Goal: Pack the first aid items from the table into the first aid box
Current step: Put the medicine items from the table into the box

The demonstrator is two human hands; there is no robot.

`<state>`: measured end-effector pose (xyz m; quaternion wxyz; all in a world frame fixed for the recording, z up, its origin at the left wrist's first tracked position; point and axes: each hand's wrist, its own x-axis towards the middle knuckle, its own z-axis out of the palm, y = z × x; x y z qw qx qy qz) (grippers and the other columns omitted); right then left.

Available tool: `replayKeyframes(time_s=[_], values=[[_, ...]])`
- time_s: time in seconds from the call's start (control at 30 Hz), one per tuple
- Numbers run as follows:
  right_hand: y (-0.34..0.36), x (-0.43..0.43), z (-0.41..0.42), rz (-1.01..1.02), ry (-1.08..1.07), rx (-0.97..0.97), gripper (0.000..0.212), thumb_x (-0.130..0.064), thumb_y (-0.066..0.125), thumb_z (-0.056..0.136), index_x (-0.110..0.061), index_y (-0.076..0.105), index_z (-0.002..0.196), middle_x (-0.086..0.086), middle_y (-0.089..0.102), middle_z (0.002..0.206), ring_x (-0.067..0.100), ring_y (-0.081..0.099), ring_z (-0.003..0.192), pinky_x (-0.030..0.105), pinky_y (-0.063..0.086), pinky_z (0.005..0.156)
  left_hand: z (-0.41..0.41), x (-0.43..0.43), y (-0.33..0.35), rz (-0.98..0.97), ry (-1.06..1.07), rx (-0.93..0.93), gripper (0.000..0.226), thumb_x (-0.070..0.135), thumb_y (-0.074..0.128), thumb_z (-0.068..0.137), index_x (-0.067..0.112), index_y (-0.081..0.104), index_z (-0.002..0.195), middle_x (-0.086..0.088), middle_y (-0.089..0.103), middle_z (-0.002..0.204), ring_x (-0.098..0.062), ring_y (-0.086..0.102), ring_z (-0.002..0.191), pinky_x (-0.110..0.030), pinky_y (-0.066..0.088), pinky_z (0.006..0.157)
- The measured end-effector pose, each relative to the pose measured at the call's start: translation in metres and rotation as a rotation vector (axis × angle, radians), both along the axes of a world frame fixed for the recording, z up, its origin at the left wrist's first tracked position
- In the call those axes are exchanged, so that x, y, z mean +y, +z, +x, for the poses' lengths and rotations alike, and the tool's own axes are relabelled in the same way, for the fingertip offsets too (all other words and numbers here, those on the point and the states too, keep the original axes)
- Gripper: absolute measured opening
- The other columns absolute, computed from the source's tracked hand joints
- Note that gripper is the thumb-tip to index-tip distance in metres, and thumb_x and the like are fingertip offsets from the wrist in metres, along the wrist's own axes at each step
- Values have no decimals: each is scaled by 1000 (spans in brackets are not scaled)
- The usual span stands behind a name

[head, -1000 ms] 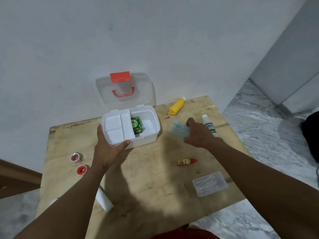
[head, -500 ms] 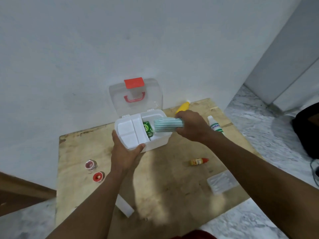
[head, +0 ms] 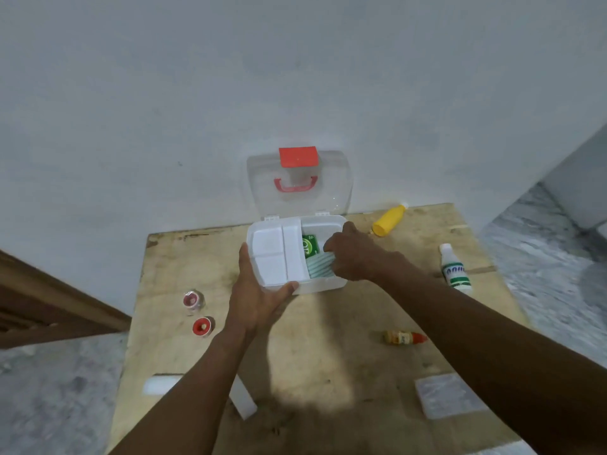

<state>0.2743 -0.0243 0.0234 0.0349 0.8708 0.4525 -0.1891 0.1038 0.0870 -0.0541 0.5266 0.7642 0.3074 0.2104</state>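
Note:
The white first aid box (head: 323,285) stands open at the back of the wooden table (head: 328,349), its clear lid (head: 299,182) leaning on the wall. My left hand (head: 254,297) grips the box's front left corner. My right hand (head: 356,254) reaches into the right compartment and holds a teal striped roll (head: 318,266) there, next to a green packet (head: 309,246). Loose on the table lie a yellow bottle (head: 389,220), a white bottle with green label (head: 455,269), and a small orange dropper bottle (head: 404,338).
Two small red-capped tape rolls (head: 193,300) (head: 202,326) sit at the left. A clear flat packet (head: 446,400) lies near the right front edge. A white tube (head: 161,384) lies at the left front, and a second white piece (head: 243,400) sticks out under my left forearm. Marble floor surrounds the table.
My right hand picked the teal striped roll off the table, carried it left over the box and lowered it into the right compartment. My left hand kept its hold on the box.

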Motion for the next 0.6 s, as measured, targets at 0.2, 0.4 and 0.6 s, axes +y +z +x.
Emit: replayKeyframes(time_s=[0.2,0.4,0.6], values=[[-24,10,3,52,-73,144,42,-22,68,86,-7,59,124,10,58,130,28,53,119,33,44,96,1,-1,2,-12,-2,-4,99,42,84,65,35,23,142,12,55,124,-2,56,107,-10,50,72],[-35,16,6,103,-166,228,38,-21,79,78,-7,65,110,8,64,119,25,59,110,31,46,88,0,-3,6,-18,1,-25,91,38,84,67,42,24,135,10,55,123,-2,57,107,-5,49,70],[-44,26,-2,135,-189,274,26,-17,76,78,0,72,98,11,72,103,29,66,97,41,54,89,2,-2,6,-6,5,-14,90,39,83,67,46,22,133,8,54,125,-5,57,109,-5,48,72]])
